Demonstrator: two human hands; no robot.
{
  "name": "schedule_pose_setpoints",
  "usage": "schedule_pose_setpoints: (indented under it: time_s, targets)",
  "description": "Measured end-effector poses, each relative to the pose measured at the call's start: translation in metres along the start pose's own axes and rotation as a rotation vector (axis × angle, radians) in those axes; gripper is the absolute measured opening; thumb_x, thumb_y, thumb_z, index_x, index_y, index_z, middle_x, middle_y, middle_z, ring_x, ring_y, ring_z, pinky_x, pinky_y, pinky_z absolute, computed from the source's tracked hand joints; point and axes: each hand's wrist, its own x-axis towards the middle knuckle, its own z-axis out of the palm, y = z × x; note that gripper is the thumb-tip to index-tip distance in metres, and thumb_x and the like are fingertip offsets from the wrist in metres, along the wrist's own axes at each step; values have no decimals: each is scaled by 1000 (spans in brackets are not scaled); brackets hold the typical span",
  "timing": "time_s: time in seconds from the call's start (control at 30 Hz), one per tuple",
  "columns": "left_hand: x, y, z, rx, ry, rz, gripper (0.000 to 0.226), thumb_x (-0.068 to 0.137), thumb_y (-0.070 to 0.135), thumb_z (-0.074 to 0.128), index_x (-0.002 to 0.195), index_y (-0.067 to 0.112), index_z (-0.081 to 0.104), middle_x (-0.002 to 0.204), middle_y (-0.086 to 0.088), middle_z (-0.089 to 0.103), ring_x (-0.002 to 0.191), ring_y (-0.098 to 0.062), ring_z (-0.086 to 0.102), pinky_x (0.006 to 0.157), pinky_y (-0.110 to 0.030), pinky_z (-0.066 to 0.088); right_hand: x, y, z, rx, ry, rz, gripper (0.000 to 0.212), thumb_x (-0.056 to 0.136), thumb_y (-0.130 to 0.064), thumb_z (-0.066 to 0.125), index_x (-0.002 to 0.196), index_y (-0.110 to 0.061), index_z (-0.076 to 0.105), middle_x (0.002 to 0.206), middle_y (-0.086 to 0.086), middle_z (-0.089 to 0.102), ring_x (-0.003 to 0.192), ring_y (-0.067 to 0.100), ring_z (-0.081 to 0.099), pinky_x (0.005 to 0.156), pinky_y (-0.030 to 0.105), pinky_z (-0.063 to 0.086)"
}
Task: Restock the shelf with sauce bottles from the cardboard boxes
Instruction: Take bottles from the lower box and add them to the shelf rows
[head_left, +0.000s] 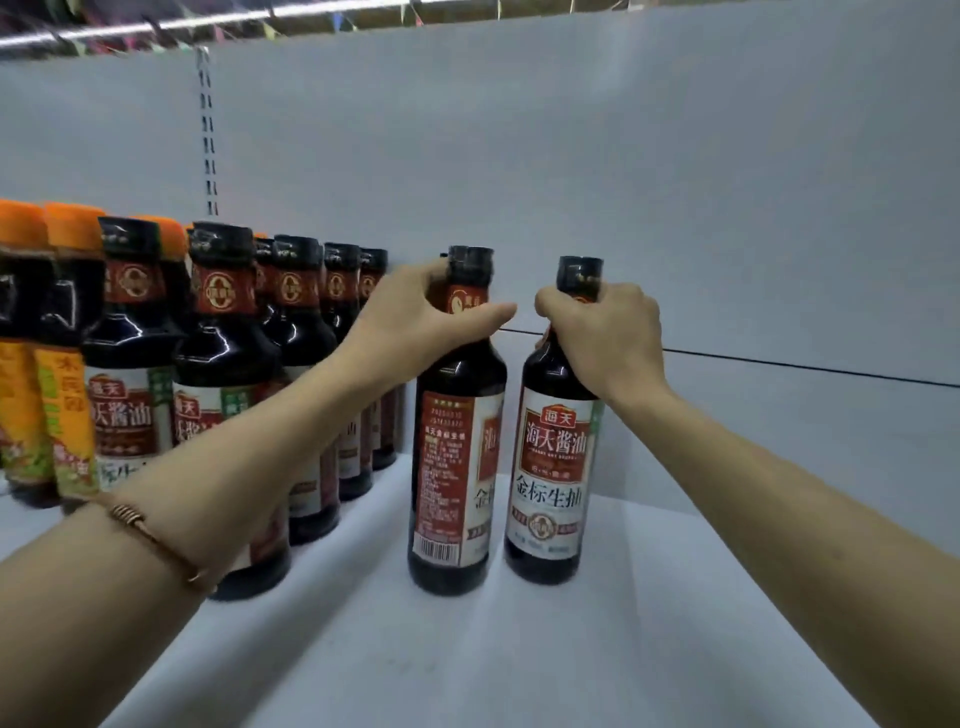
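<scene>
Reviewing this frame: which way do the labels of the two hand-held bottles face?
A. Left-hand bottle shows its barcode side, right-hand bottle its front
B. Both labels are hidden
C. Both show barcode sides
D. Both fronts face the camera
A: the bottle in the left hand is turned so its barcode panel shows, while the bottle in the right hand shows its front label.

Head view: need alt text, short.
Two bare hands each grip a dark sauce bottle by the neck on a white shelf: left hand on the left bottle, right hand on the right bottle. Rows of matching bottles stand to the left.
</scene>
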Motion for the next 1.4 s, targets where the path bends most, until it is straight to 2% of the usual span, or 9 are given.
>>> schedule_pose_setpoints:
  time_s: [0.13, 0.27, 0.47, 0.6, 0.83, 0.93, 1.03, 1.13, 1.4]
  targets:
    - [-6, -3, -5, 1, 30, -39, 36, 77, 31, 76, 103, 23, 53, 74, 17, 72, 72, 0, 69, 66, -13, 53, 3, 3, 5, -19, 14, 10, 41, 81, -38, 61, 50, -15, 46, 53, 2, 51, 56, 22, 49, 50, 31, 31]
    - [-5, -6, -21, 72, -41, -107, 49, 81, 40, 71, 121, 19, 52, 95, 7, 75, 90, -7, 71, 88, -36, 55, 6, 4, 9, 20, -16, 51, 43, 83, -41, 61, 52, -14, 49, 56, 1, 54, 60, 22, 53, 53, 31, 36]
    - [1, 2, -37, 271, -103, -176, 24, 86, 42, 65, 106, 30, 57, 92, 17, 63, 82, 5, 58, 67, -16, 45, -11, 10, 12, 210, -50, 94, 40, 86, -41, 62, 63, -10, 55, 63, 9, 60, 61, 25, 54, 64, 41, 46]
    - [6, -5, -34, 322, -53, -138, 41, 88, 36, 65, 124, 19, 55, 101, 8, 65, 88, -4, 61, 75, -22, 49, -9, 10, 16, 171, -14, 68, 50, 87, -47, 60, 66, -1, 56, 67, 13, 64, 61, 24, 56, 66, 44, 49]
    - [-25, -21, -3, 73, -3, -323, 52, 99, 45, 40, 143, 17, 35, 132, 4, 52, 124, -14, 48, 96, -28, 38, -16, 4, 17, -138, -109, 82, 46, 94, -64, 38, 75, -23, 48, 71, -6, 57, 73, 18, 56, 66, 34, 39]
    - [-53, -38, 13, -26, -22, -465, 94, 87, 59, 51, 153, 21, -4, 155, -4, 20, 143, -21, 24, 112, -44, 27, -43, 20, 12, -54, -185, 153, 44, 89, -62, 52, 114, -26, 47, 100, -6, 62, 94, 17, 60, 82, 37, 47]
    - [-74, -54, 26, 63, -60, -465, 103, 81, 40, 72, 152, 26, -2, 148, -5, 20, 137, -24, 31, 111, -47, 30, -67, 37, 10, 141, -371, 207, 84, 80, -37, 76, 144, -36, 21, 128, -5, 56, 112, 17, 59, 97, 43, 49]
    - [-79, -63, 27, 85, -46, -427, 96, 78, 29, 77, 149, 24, 13, 140, -3, 35, 130, -21, 42, 108, -43, 35, -63, 43, 6, 167, -428, 221, 103, 69, -31, 85, 145, -43, 16, 134, -2, 52, 119, 19, 56, 101, 49, 47]
    - [-73, -67, 25, 99, -19, -452, 88, 82, 25, 73, 149, 16, 17, 141, -6, 34, 132, -23, 40, 110, -44, 35, -52, 40, 32, 81, -311, 226, 93, 68, -27, 87, 143, -26, 32, 120, -10, 57, 109, 11, 56, 98, 38, 47]
